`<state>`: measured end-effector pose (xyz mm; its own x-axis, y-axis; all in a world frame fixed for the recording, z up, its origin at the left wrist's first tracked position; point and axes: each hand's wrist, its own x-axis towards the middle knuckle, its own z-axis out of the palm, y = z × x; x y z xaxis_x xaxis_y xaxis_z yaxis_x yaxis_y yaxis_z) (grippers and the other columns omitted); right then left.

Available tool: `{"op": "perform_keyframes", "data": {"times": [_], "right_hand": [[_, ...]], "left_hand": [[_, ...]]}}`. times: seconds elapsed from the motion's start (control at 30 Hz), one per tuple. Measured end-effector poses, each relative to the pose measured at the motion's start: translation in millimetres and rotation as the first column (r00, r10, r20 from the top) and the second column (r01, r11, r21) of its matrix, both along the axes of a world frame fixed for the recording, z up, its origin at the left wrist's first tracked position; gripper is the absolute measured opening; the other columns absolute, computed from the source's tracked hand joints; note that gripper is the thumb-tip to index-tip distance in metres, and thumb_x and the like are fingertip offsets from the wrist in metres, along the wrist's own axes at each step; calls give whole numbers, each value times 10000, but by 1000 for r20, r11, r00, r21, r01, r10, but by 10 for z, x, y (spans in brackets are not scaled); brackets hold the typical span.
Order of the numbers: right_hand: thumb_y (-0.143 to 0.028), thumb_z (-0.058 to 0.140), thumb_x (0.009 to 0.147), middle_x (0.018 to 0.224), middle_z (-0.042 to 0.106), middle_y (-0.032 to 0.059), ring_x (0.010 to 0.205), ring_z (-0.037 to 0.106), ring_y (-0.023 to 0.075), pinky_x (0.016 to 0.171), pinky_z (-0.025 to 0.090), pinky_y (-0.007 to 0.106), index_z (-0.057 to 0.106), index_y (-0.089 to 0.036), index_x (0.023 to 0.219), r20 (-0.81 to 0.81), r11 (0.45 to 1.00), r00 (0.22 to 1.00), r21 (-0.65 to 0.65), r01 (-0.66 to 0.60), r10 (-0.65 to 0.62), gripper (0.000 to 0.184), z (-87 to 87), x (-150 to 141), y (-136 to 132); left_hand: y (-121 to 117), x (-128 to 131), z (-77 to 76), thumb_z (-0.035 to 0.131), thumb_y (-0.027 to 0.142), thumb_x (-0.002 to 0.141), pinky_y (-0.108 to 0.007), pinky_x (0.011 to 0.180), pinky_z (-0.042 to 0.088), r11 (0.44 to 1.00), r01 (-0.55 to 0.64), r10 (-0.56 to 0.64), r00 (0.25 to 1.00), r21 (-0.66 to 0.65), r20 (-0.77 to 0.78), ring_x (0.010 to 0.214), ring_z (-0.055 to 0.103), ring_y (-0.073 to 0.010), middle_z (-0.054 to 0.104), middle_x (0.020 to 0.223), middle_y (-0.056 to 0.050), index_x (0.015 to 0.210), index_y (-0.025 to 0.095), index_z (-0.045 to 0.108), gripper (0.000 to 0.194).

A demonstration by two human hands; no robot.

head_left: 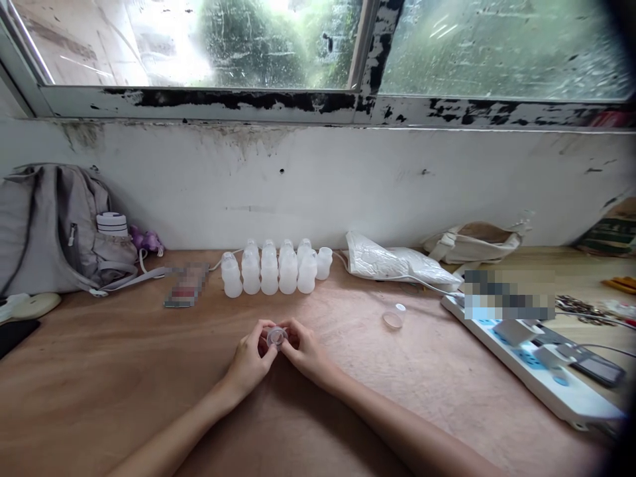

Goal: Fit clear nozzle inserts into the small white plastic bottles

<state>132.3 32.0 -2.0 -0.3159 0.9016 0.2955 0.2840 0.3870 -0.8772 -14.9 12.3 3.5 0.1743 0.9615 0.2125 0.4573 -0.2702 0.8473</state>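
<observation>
Two bare forearms [199, 419] reach in over the wooden worktop [124, 371] from its near side. They lead to the left hand [251, 354] and the right hand [311, 354], which meet near the middle. Both hands' fingers are curled in, gripping a small clear round cover [277, 336] between them from left and right.

At the right, a white power strip [536, 371] slants away with plugs in it. Left of it lie a clear cup [391, 320] and, just beside, a small white cap [400, 308]. Farther off, white bottles [269, 271] stand upright in close rows, between a grey backpack [64, 225] at left and a silvery packet [382, 258] at right. Beyond is a stained wall [322, 185] below a window [278, 46].
</observation>
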Motion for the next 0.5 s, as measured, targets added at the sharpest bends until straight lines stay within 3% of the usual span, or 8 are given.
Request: {"op": "perform_keyframes", "data": {"times": [0.2,0.33,0.5], "right_hand": [[-189,492,751,605,504,-30,525,442,95,500,347,204,525,-169,827,25,999,999,23,45,-46,85,33,-41,-27],[-147,489,724,602,489,-37,522,435,97,495,339,202,503,-184,806,27,997,998,47,59,-61,91,-7,-57,-20],[-145,471,736,641,522,-23,553,469,109,526,364,215,497,-186,819,22,996,997,44,76,-77,96,-15,-62,-16]], "left_hand": [[54,38,2,473,171,744,-232,606,425,998,-53,53,998,-17,-15,601,556,-124,606,738,22,930,232,496,198],[81,42,-22,475,151,729,-227,598,425,997,-62,63,998,-36,16,595,552,-119,586,708,31,903,228,502,192],[69,46,-29,498,188,745,-249,649,461,997,-42,52,989,-70,141,676,595,-135,618,782,2,934,212,504,190]]}}
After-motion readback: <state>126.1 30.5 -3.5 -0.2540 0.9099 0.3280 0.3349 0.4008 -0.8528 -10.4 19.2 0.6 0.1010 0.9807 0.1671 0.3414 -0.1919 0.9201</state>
